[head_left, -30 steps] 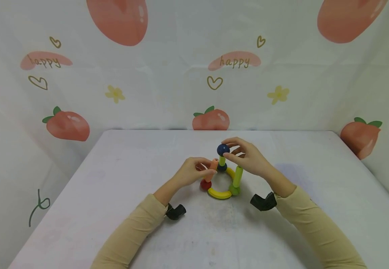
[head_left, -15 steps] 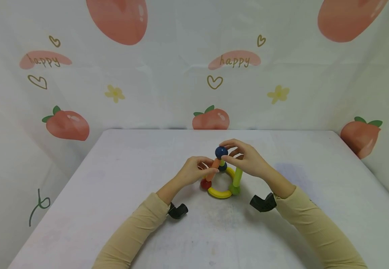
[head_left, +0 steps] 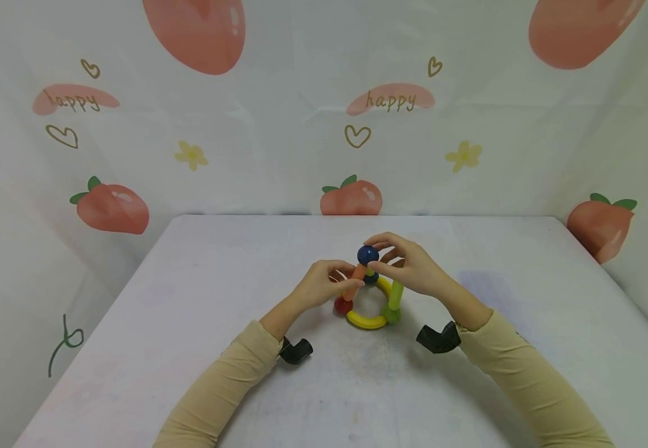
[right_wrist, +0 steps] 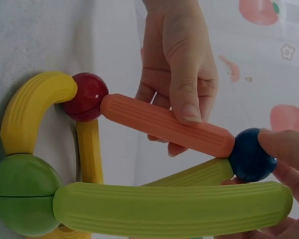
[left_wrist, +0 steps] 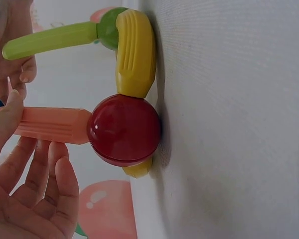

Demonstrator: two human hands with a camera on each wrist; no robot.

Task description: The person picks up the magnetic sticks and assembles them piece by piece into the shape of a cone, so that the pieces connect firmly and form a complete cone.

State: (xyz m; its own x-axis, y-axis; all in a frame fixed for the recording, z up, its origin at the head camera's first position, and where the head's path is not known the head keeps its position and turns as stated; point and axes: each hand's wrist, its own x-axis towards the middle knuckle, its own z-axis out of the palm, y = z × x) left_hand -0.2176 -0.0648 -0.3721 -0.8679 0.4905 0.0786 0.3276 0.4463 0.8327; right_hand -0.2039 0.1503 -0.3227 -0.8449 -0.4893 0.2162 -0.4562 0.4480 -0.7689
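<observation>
My left hand [head_left: 319, 283] pinches an orange rod [right_wrist: 169, 127] between thumb and fingers. The rod leans inward from a red ball [left_wrist: 124, 130], and its upper end touches a blue ball [head_left: 368, 254]. My right hand [head_left: 413, 267] grips that blue ball with thumb and fingertips. A lime rod [right_wrist: 194, 174] also meets the blue ball and slants down to a dark blue ball [head_left: 370, 279]. Another lime rod [right_wrist: 172, 209] stands on a green ball [right_wrist: 25, 194], its top end free, near the right hand. Curved yellow pieces [head_left: 365, 323] join the lower balls into a ring.
The ring stands on a white table [head_left: 301, 404]. A black curved piece [head_left: 297, 352] sits at the left wrist, and another black piece [head_left: 438, 338] at the right. Behind the table hangs a printed cloth [head_left: 279, 124].
The right hand has brought the blue ball a little left and down, against the orange rod's top. In the left hand the orange rod has tilted inward, to the right.
</observation>
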